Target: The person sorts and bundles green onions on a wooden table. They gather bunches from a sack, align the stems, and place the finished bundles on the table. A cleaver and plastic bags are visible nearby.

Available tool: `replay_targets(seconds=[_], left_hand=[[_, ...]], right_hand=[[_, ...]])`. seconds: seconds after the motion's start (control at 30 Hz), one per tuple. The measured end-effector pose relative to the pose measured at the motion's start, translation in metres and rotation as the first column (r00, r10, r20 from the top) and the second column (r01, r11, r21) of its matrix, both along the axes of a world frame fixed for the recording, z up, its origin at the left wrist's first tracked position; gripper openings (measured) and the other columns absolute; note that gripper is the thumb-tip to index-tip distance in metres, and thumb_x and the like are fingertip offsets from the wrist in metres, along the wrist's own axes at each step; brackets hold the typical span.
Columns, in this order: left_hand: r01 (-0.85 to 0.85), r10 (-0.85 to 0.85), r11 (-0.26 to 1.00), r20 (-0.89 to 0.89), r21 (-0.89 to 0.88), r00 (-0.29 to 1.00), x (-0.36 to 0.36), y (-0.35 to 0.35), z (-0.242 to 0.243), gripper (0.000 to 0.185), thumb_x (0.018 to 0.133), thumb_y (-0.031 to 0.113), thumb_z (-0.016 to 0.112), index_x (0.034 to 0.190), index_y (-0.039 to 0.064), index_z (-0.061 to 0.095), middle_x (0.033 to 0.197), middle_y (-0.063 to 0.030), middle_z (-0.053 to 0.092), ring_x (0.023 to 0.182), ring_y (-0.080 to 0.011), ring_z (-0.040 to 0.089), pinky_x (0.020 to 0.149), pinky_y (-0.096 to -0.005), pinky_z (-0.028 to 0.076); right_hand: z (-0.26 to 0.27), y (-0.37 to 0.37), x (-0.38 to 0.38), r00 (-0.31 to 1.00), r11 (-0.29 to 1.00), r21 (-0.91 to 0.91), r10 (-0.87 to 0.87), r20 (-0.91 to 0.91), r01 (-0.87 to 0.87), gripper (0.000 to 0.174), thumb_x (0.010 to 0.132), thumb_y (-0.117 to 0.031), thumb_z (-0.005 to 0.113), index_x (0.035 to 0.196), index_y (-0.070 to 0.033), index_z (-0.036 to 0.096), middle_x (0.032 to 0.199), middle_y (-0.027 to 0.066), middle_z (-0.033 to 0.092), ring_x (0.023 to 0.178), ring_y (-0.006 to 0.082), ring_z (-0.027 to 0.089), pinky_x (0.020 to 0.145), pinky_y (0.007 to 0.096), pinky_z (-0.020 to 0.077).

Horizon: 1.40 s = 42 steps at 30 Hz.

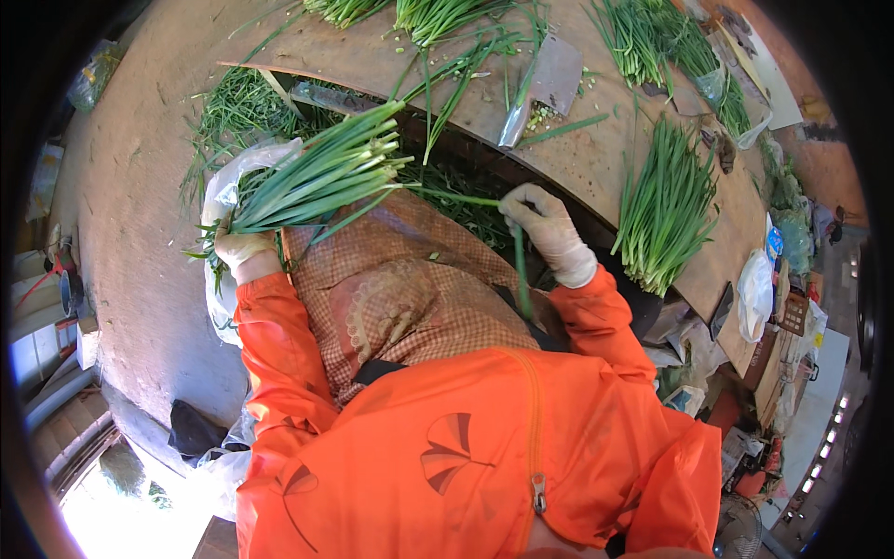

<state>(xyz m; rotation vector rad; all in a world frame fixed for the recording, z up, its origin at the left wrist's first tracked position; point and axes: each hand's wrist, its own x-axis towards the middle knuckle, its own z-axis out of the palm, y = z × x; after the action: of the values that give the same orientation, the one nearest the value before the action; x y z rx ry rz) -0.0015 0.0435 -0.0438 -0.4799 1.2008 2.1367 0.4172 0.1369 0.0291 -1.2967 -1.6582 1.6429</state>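
My gloved left hand [244, 244] grips a thick bunch of Chinese chives [328, 175] by its leafy end. The pale cut stems point right, above my checked apron [433, 272]. Between the thumb and fingers of my gloved right hand [541, 227] is a single chive leaf [464, 198]; one part stretches left towards the bunch, another hangs down below the hand. A white plastic bag [222, 189] with greens lies behind my left hand. On the low wooden table [594, 168] rests a cleaver [552, 77], its metal handle at the near edge.
Another chive bunch [663, 209] lies on the table to the right. More bunches [433, 17] lie at the far side, others [628, 42] at far right. Loose trimmings [241, 105] are heaped on the floor beside the table. A white bag [756, 293] sits at the right.
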Motion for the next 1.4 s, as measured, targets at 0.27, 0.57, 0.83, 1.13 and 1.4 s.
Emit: replay_targets(seconds=[0.27, 0.57, 0.83, 1.13, 1.4], left_hand=[[-0.025, 0.025, 0.999, -0.018, 0.028, 1.0, -0.005, 0.001, -0.012, 0.026, 0.086, 0.02, 0.041, 0.1, 0.005, 0.056, 0.104, -0.016, 0.062, 0.094, -0.0355, 0.061, 0.083, -0.0539, 0.048], [-0.012, 0.009, 0.986, 0.022, 0.165, 1.0, -0.007, 0.0, -0.012, 0.026, 0.087, 0.019, 0.04, 0.098, 0.002, 0.056, 0.098, -0.0181, 0.062, 0.088, -0.0352, 0.062, 0.081, -0.0524, 0.05], [-0.003, 0.007, 0.951, -0.01, 0.309, 1.0, 0.003, 0.004, 0.019, 0.021, 0.089, 0.017, 0.045, 0.07, 0.008, 0.049, 0.066, -0.0097, 0.057, 0.073, -0.0286, 0.058, 0.076, -0.0454, 0.048], [0.141, -0.171, 0.666, -0.034, 0.733, 0.985, 0.016, 0.028, 0.068, 0.007, 0.083, 0.007, 0.044, 0.078, 0.005, 0.048, 0.067, -0.0052, 0.046, 0.066, -0.0208, 0.047, 0.075, -0.0398, 0.043], [0.156, -0.072, 0.739, -0.154, 0.655, 0.985, 0.024, 0.049, 0.102, 0.005, 0.08, 0.004, 0.049, 0.085, 0.004, 0.048, 0.067, -0.0035, 0.044, 0.06, -0.0178, 0.044, 0.068, -0.0372, 0.043]], right_hand=[[-0.006, -0.002, -0.043, 0.905, 0.838, 0.375, 0.29, 0.312, -0.398, 0.04, 0.086, -0.033, 0.063, 0.114, -0.004, 0.06, 0.101, 0.0165, 0.062, 0.093, 0.0293, 0.061, 0.08, 0.0377, 0.0491], [0.013, -0.014, -0.109, 0.869, 0.864, -0.376, 0.13, -0.477, -0.336, 0.024, 0.095, -0.026, 0.053, 0.093, -0.003, 0.062, 0.072, -0.0011, 0.052, 0.062, 0.0094, 0.045, 0.058, 0.0228, 0.0385], [0.02, -0.003, -0.03, 0.586, 0.7, 0.4, 0.033, 0.809, -0.591, 0.027, 0.086, -0.016, 0.062, 0.111, -0.007, 0.062, 0.091, 0.0087, 0.061, 0.082, 0.0233, 0.06, 0.072, 0.0331, 0.0488], [0.068, -0.011, -0.11, 0.967, 0.181, 0.95, 0.078, 0.243, -0.253, 0.037, 0.065, -0.015, 0.078, 0.1, -0.014, 0.066, 0.089, 0.0037, 0.056, 0.078, 0.0253, 0.056, 0.069, 0.0373, 0.045], [0.075, 0.0, -0.082, 0.912, 0.54, 0.815, 0.408, -0.036, -0.209, 0.016, 0.081, 0.001, 0.063, 0.096, -0.003, 0.065, 0.091, 0.0095, 0.067, 0.08, 0.0243, 0.063, 0.073, 0.0327, 0.0492]])
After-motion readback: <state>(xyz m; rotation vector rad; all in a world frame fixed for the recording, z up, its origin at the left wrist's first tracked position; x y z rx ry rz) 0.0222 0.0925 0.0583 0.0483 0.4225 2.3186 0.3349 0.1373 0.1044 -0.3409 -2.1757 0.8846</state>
